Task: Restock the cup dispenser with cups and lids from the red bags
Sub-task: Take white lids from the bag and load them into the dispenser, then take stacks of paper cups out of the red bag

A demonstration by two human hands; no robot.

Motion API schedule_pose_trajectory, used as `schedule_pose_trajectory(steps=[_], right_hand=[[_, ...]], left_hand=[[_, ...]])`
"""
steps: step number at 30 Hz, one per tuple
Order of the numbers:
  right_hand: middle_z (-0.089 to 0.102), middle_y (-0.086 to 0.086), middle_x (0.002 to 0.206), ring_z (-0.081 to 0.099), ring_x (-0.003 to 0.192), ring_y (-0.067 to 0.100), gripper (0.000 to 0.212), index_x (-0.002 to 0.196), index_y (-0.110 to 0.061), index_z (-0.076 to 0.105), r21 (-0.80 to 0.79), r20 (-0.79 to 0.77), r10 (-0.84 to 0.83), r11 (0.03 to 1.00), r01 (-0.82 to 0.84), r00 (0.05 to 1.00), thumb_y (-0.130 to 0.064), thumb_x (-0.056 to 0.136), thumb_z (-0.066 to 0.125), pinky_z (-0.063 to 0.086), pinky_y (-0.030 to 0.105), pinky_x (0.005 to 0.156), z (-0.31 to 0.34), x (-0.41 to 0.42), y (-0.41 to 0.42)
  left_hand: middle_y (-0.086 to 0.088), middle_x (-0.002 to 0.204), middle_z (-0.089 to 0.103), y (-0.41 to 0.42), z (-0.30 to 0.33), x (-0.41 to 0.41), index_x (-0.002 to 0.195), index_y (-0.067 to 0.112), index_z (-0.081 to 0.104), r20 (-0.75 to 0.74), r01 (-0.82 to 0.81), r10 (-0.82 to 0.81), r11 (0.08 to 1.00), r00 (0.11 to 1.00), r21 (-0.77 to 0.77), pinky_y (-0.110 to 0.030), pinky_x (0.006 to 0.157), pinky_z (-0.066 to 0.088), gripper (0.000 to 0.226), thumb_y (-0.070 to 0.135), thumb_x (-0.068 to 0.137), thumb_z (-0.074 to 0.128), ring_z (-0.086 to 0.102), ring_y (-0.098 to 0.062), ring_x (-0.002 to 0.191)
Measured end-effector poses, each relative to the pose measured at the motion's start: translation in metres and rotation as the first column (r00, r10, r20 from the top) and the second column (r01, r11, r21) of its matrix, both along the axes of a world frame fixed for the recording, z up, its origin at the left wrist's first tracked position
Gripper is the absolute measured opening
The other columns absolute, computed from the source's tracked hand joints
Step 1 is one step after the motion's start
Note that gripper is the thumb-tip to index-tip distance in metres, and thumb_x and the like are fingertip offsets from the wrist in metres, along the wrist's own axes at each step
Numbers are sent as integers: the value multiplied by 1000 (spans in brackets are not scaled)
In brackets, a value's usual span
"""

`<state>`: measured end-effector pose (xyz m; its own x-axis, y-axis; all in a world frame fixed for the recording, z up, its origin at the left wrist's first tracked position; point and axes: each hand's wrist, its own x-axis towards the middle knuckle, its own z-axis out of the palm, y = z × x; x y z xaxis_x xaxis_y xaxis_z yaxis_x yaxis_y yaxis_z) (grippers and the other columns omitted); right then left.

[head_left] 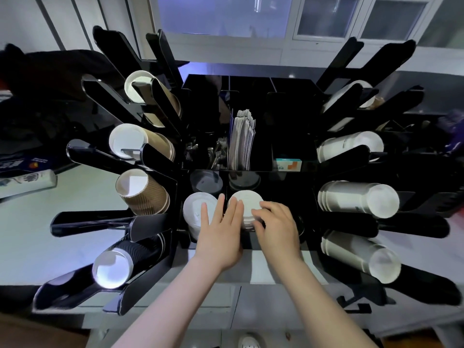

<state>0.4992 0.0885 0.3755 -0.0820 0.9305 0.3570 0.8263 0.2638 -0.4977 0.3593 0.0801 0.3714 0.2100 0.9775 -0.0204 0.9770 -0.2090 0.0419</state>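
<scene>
Hands over dispenser — left hand flat, right hand gripping lid stack.

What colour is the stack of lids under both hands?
White. The lid stack shows best in the head view, the only one.

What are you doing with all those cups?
A person is filling a black cup dispenser. Both hands are on a stack of white lids in a front middle slot: the left hand lies flat against it, and the right hand curls round its side. Another lid stack sits just left. Brown cups and white cups fill the side racks.
</scene>
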Motion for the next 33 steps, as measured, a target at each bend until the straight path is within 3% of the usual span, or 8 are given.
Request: schedule_pose_trajectory(steps=[4,9,13,16,19,22,26,33], right_hand=[[57,1,130,44,125,23,32,113,-14,68,-61,-16,8,998,-9,1000,-8,82,67,39,37,104,0,5,-3],[43,-2,145,35,134,14,52,135,-16,53,-39,-211,20,999,-29,977,-9,85,65,12,1,102,1,7,-26],[54,-6,132,47,123,8,39,124,-14,62,-6,-304,36,999,-39,952,-2,87,61,33,13,101,5,13,-48],[61,-9,120,52,110,-1,33,118,-15,66,-38,-341,32,998,-48,939,-1,90,57,37,5,95,10,23,-66],[63,-17,111,54,104,-8,30,116,-19,67,-79,-396,53,993,-92,917,-5,90,59,42,11,93,25,31,-78],[63,-25,103,58,100,-10,29,112,-19,68,-61,-534,98,986,-154,840,-3,89,61,44,9,87,51,41,-88],[71,-9,101,66,98,5,31,102,-22,69,10,-697,162,976,-217,698,4,88,59,52,21,89,103,74,-102],[72,0,96,69,95,14,30,98,-18,68,175,-697,186,981,-87,692,9,88,57,55,32,90,176,210,-128]], left_hand=[[-1,158,-21,-7,10,-1,151,15,-11,110,21,-18,999,994,-27,-55,114,-6,86,32,90,48,-17,-24,146],[-3,159,-17,-33,10,-7,152,19,-3,257,-2,-21,996,966,86,-49,116,0,84,30,89,51,-11,-20,147],[-5,161,3,-54,10,-7,152,17,15,418,9,-67,990,906,140,-45,118,8,78,21,87,57,4,-23,148],[-4,158,17,-70,7,-2,149,13,27,528,13,-112,982,842,188,-38,117,20,70,16,87,61,15,-17,146],[1,157,21,-81,10,10,149,17,27,569,20,-136,979,811,205,-28,116,20,69,12,88,59,19,-15,145],[5,152,32,-87,29,27,146,21,32,629,10,-185,963,755,270,-17,111,18,69,8,85,60,27,-12,141],[8,135,49,-85,79,67,139,18,44,683,-12,-266,927,681,374,3,98,16,56,11,85,58,39,-6,125],[6,135,54,-71,158,211,138,21,44,646,161,-479,858,594,488,-21,97,34,52,16,87,57,48,-11,122]])
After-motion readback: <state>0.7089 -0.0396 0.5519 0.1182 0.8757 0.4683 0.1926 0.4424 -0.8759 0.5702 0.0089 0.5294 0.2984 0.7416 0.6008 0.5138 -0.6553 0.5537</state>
